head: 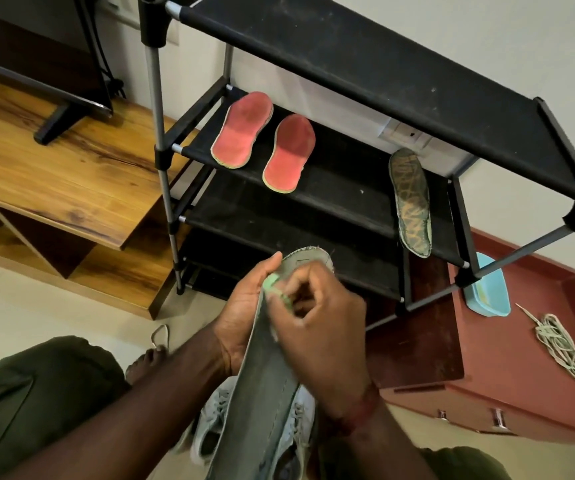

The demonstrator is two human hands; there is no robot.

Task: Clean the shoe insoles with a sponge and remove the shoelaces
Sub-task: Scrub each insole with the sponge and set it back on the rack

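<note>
My left hand (244, 306) grips a long grey-green insole (262, 393) from behind, its toe end pointing up toward the rack. My right hand (317, 323) pinches a small green sponge (274, 289) and presses it against the insole's upper part. Two red insoles (241, 129) (289, 154) lie side by side on the black rack's second shelf (341, 168). A patterned green-brown insole (412, 202) leans at that shelf's right end. A bundle of pale shoelaces (563, 351) lies on the red cabinet top. Grey laced sneakers (220, 424) sit on the floor below my hands.
The black shoe rack (383, 60) stands against the wall. A light blue tub (487, 292) sits on the red cabinet (521, 375) at right. A wooden TV unit (54, 174) with a screen is at left. My foot (147, 362) and a loose lace loop (159, 334) are on the floor.
</note>
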